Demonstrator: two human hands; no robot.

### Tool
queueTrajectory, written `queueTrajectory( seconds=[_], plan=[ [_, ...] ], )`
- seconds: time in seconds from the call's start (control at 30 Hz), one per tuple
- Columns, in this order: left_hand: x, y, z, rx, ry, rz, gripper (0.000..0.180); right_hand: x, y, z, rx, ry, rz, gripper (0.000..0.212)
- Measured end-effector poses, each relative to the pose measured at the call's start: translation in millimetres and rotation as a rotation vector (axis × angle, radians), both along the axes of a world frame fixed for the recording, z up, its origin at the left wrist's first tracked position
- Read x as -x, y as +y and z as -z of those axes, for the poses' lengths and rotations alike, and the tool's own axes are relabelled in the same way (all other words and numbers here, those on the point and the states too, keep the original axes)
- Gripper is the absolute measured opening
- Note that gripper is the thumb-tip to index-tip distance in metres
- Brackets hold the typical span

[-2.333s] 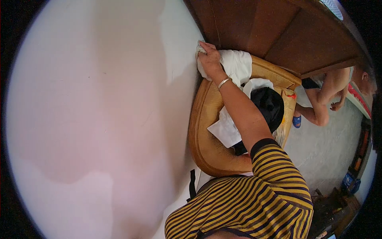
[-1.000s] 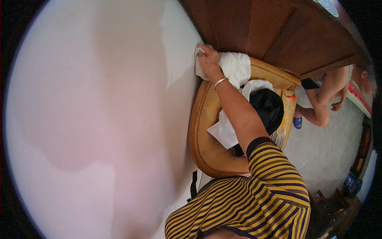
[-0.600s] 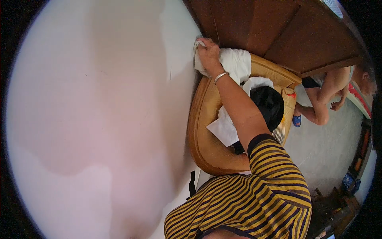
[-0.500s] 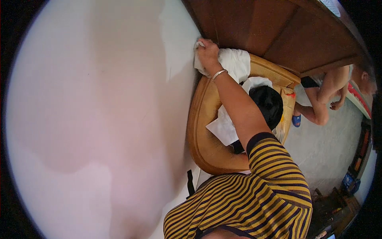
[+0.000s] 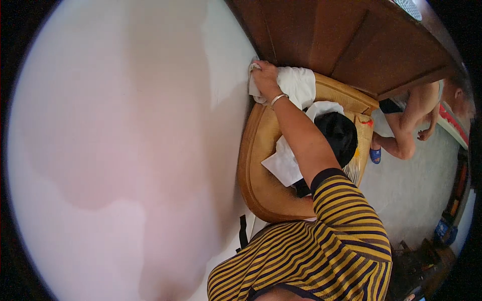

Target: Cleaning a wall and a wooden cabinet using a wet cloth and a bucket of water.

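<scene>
My right hand [image 5: 266, 79] is closed on a white cloth [image 5: 255, 90], pressing it to the pale wall where the dark wooden panel meets it. The forearm, with a silver bangle [image 5: 279, 98] at the wrist, stretches over a yellowish-brown wooden chair [image 5: 249, 173]. More white fabric [image 5: 297, 83] drapes over the chair's far edge, next to the hand; whether it is part of the same cloth I cannot tell. On the seat lie a round black item [image 5: 344, 135], white paper-like sheets [image 5: 283, 166] and a shiny yellow package [image 5: 362, 133], partly hidden by my arm. My left hand is out of view.
A broad white wall [image 5: 100, 125] fills the left side. Dark brown wooden panelling [image 5: 326, 40] stands at the back. To the right, another person [image 5: 416, 113] crouches on the grey floor [image 5: 416, 195], wearing a blue slipper [image 5: 375, 155]. Dark furniture [image 5: 419, 266] stands at lower right.
My right hand with the cloth appears slightly lower in the picture, along with the chair and panel, as the view has shifted a little. The grip on the cloth stays.
</scene>
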State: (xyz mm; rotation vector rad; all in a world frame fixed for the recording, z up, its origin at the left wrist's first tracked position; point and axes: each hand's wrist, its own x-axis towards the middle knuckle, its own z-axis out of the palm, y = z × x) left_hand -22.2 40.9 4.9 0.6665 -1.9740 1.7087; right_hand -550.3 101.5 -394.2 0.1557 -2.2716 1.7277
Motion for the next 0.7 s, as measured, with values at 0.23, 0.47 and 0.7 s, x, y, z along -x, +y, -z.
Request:
queueTrajectory(
  seconds=[0.23, 0.47, 0.7],
  plan=[
    [-7.7, 0.0, -1.1, -0.067, -0.046, -0.018, 0.047, -7.1, -3.9, -31.8, 0.205, 0.051, 0.030, 0.026],
    [12.5, 3.3, 7.5, 0.007, 0.052, 0.054, 0.044, -5.6, -9.3, -16.9, 0.247, -0.097, -0.050, 0.025],
    [16.8, 5.3, 5.8, -0.009, 0.049, 0.059, 0.043, 1.1, -1.3, -22.1, 0.000, -0.132, 0.032, 0.024]
  ],
)
